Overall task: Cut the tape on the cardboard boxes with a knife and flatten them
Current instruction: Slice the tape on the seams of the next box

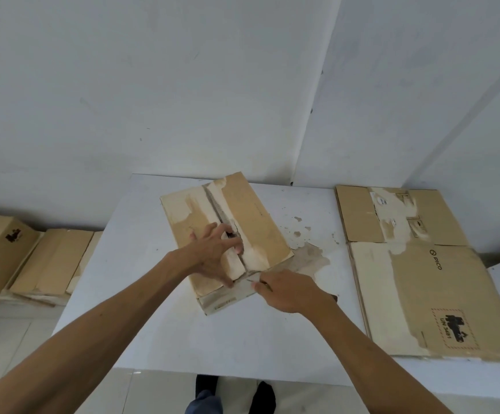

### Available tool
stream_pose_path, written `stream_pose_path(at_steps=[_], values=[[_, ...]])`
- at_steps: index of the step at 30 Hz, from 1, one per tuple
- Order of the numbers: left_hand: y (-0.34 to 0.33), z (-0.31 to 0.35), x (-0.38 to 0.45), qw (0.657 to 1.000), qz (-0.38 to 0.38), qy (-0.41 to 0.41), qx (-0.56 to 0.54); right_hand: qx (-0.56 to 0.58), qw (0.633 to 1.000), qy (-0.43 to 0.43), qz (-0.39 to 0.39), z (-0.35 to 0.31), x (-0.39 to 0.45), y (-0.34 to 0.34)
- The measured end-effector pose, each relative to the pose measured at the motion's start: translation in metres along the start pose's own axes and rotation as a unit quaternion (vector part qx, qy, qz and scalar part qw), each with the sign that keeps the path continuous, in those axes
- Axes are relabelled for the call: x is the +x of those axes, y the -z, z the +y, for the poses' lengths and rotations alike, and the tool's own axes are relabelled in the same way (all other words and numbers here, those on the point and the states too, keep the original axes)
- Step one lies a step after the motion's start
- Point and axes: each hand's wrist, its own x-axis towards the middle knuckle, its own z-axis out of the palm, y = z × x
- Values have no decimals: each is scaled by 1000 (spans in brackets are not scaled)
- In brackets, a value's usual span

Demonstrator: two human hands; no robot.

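Note:
A brown cardboard box (260, 219) stands in the middle of the white table (159, 324), its top flaps split along a taped centre seam. My left hand (215, 255) rests on the left flap with spread fingers, the fingertips reaching into the open seam. My right hand (287, 291) grips a knife (260, 282) at the box's near edge, where the seam meets the front side. Only a thin piece of the knife shows past my fingers, with a dark bit (333, 297) behind my hand.
A large flattened box (422, 279) lies on the table's right part, reaching its right edge. Several cardboard boxes (0, 252) sit on the floor at the left against the wall. Worn, stained patches (305, 255) mark the table right of the box.

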Motion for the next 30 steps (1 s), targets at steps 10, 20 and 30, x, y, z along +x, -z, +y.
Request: stream_pose_path(at_steps=[10,20,30], values=[[-5,1,-1,1000,21,-3,-11,-150,973,52,168,-11,3,-30],[-10,0,-1,999,36,-2,-13,-143,970,49,193,-17,-4,-29],[-16,1,-3,997,62,-19,-30,-129,967,-35,217,-30,-6,-33]])
